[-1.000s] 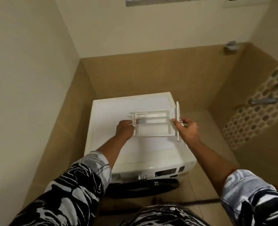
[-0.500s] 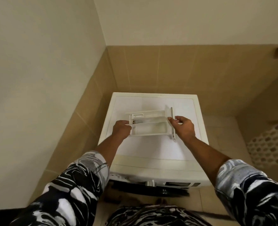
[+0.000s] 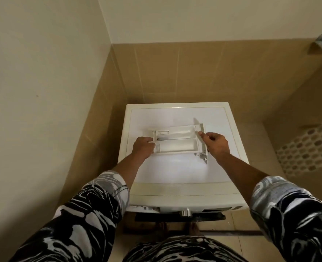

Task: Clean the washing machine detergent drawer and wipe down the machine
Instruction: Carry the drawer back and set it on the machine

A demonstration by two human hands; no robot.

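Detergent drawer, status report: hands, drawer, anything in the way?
Left hand grips white plastic detergent drawer, right hand its front panel. Drawer out, over white washing machine. Nothing blocking.

White washing machine top (image 3: 175, 173) beneath detergent drawer (image 3: 177, 146)

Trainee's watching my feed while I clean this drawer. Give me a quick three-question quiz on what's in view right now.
1. True or false: the detergent drawer is slotted into the front of the washing machine.
2. The right hand grips the drawer at: A) its front-panel end B) its rear end C) nowhere.
3. Fill in: the left hand grips the drawer's ____ end.
Key: 1 false, it is out, over the machine's top. 2 A. 3 rear.
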